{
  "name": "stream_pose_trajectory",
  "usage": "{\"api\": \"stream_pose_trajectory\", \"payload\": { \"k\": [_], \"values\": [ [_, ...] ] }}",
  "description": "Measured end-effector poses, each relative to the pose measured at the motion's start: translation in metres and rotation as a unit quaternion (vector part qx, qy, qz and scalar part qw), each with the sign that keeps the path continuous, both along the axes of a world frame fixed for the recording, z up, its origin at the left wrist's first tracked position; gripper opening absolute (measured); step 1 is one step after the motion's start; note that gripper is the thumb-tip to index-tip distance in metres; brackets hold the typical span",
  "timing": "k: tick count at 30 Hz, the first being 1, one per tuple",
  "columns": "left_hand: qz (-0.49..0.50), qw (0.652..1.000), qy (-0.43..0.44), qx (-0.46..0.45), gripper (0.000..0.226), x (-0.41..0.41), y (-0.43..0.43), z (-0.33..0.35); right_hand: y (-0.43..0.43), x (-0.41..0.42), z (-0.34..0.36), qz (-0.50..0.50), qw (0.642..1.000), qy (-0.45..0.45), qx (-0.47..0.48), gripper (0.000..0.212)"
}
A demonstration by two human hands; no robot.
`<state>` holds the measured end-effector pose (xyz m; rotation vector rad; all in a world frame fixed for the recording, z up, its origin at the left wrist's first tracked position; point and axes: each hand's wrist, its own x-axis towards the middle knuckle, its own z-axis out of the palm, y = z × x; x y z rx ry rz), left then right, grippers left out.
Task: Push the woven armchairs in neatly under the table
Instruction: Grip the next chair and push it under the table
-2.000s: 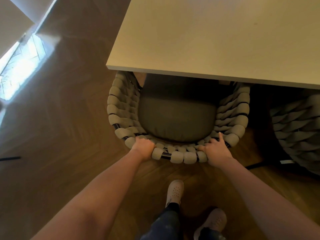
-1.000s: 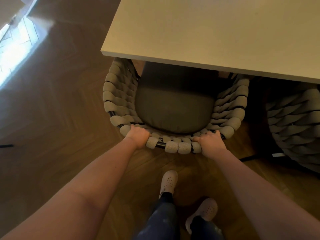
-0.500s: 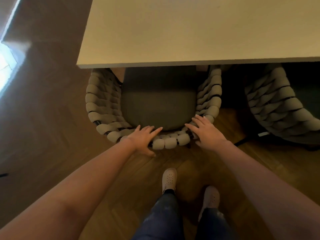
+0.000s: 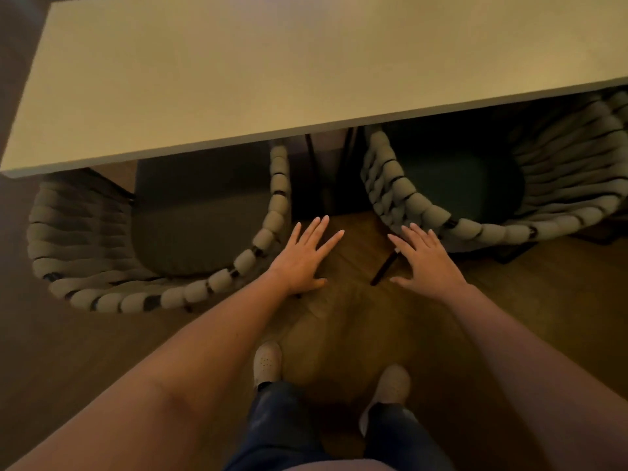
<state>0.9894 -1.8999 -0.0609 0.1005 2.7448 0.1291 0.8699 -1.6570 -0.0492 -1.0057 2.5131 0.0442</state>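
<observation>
Head view: left hand [image 4: 302, 263] and right hand [image 4: 426, 263] both flat, fingers straight and spread, holding nothing, poised over the wooden floor [image 4: 339, 321] in the gap between two woven armchairs. Left armchair [image 4: 78, 239] tucked with the front of its seat under the surface [image 4: 272, 79], curved back standing out toward the feet. Right armchair [image 4: 492, 231] likewise part-way under, seemingly turned a little askew. Contact between right hand and its rim: impossible to tell.

Probably time to take the right armchair. Grasp the back rim with hands well apart, one to each side of centre, for control over turning. Square it to the surface edge first, then push straight and slowly, minding the woven arms against the underside. Stop level with the left armchair, keeping an even gap between the two.
</observation>
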Motion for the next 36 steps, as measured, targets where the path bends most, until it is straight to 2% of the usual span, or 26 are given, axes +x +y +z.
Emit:
{"api": "stream_pose_trajectory", "payload": {
  "k": [4,9,14,19,25,29,34,36],
  "values": [
    [0.015,1.000,0.007,-0.009,0.104,-0.044,0.085,-0.005,0.085,-0.043,0.007,-0.003,1.000,0.009,0.011,0.090],
    [0.008,1.000,0.007,-0.006,0.102,-0.091,0.153,0.002,0.151,-0.091,0.001,-0.005,0.999,0.020,0.024,0.092],
    [-0.010,1.000,0.006,-0.004,0.103,-0.143,0.183,-0.003,0.183,-0.136,-0.010,-0.022,0.998,0.015,0.051,0.094],
    [-0.024,0.999,-0.028,0.012,0.105,-0.209,0.204,-0.020,0.209,-0.192,-0.020,-0.058,0.994,-0.007,0.094,0.097],
    [-0.062,0.995,-0.071,0.016,0.102,-0.257,0.244,-0.038,0.253,-0.250,-0.035,-0.046,0.989,-0.011,0.139,0.092],
    [-0.047,0.991,-0.120,0.022,0.087,-0.276,0.281,-0.043,0.293,-0.288,-0.045,-0.016,0.988,0.040,0.145,0.080],
    [0.064,0.991,-0.116,0.004,0.037,-0.282,0.308,-0.047,0.320,-0.344,-0.044,0.084,0.979,0.076,0.170,0.068],
    [0.095,0.989,-0.111,-0.010,0.028,-0.281,0.312,-0.047,0.322,-0.362,-0.046,0.131,0.970,0.077,0.189,0.066]
  ]
}}
